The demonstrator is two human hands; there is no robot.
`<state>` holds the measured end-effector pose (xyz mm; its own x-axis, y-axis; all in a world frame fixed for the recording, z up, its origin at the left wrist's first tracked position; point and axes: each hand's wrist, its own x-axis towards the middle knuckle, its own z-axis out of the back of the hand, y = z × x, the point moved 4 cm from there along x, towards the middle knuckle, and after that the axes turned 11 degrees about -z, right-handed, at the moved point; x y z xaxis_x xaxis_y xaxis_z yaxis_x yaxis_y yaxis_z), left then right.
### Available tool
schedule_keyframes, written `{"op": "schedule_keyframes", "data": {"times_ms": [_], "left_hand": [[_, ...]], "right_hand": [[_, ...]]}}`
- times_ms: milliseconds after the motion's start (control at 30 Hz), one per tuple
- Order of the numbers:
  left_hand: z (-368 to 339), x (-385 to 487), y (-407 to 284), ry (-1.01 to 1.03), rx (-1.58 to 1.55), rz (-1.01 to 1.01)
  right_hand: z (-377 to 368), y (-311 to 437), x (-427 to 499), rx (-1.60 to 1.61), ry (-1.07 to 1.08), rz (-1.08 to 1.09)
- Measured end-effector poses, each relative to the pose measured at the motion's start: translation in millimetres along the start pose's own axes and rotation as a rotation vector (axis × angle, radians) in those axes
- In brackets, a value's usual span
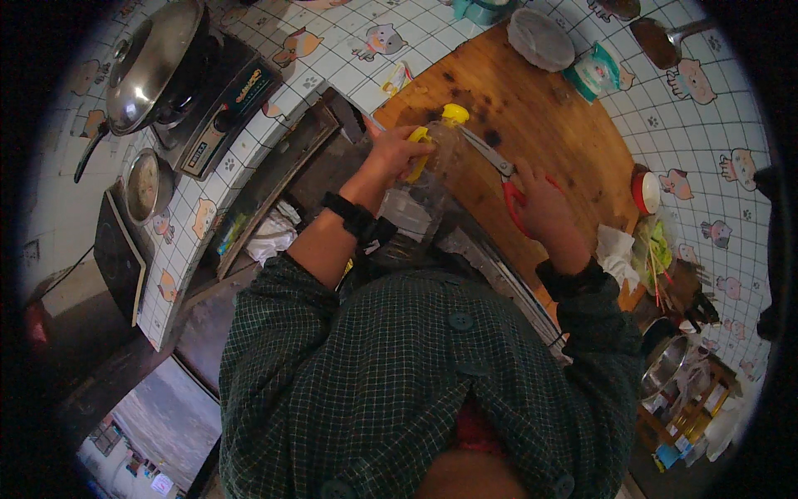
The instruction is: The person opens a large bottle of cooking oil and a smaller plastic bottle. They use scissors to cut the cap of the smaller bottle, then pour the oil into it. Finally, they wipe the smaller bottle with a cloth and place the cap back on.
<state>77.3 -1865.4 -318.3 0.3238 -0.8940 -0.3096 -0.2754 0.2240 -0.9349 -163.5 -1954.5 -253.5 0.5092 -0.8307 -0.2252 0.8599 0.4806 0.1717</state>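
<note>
A large clear plastic bottle (444,156) with a yellow cap (456,113) is held by its yellow handle (419,156) in my left hand (394,153). My right hand (541,199) grips red-handled scissors (499,163), whose metal blades point at the bottle just below the cap. Whether the blades touch or cut the plastic cannot be told. Under the bottle lies part of the wooden board (561,137), with dark stains near the cap. The lower end of the bottle hangs over the board's front edge, before my body.
At the left, a lidded wok (156,68) stands on a portable stove (218,125), beside a metal bowl (148,187). A covered bowl (540,38) and a teal package (592,72) sit at the back. A red bowl (646,192) and bagged greens (654,243) are at the right.
</note>
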Motion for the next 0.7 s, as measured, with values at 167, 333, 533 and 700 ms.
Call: {"op": "schedule_keyframes", "data": {"times_ms": [167,333,533,700], "left_hand": [[2.9,-1.1,-2.2,-0.014,-0.01,0.013],[7.6,6.2,10.4,0.047,0.023,0.023],[-32.5,16.4,15.2,0.186,0.514,-0.344],[-20.5,12.5,12.1,0.089,0.367,-0.194]], "right_hand": [[-28.3,-10.7,14.7,0.552,0.39,0.072],[-28.7,-13.2,19.0,0.297,0.159,0.026],[-3.9,10.9,26.1,0.282,-0.189,0.097],[2.7,-13.1,18.7,0.446,0.057,0.001]]}}
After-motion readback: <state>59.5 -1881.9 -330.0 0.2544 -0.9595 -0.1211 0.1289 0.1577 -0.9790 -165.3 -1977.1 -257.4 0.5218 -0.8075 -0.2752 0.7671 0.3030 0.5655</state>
